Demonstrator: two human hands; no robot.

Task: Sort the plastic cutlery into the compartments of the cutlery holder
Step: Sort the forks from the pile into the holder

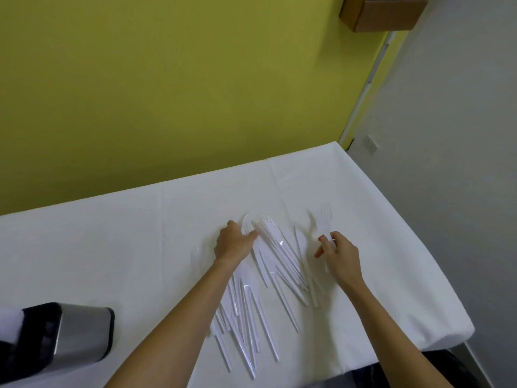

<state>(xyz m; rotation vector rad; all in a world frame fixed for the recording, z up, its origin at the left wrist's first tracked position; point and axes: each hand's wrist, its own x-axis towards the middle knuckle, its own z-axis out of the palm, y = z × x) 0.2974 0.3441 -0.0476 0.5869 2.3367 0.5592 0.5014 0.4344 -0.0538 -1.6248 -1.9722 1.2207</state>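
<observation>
while the cutlery pile lies loose mid-tabletop, right hand pinches forks by their handles, likely bunching like with like | left hand on pile's far end, grip unclear | cutlery holder near left, well apart

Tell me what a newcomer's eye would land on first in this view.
First comes the fanned heap of white plastic cutlery in the middle of the white-clothed table, with both hands in it. The left hand rests on its far edge, and the right hand pinches a bunch of white plastic forks. Next are the brushed-steel cutlery holder with black trim at the near left and the yellow-green wall behind.
</observation>
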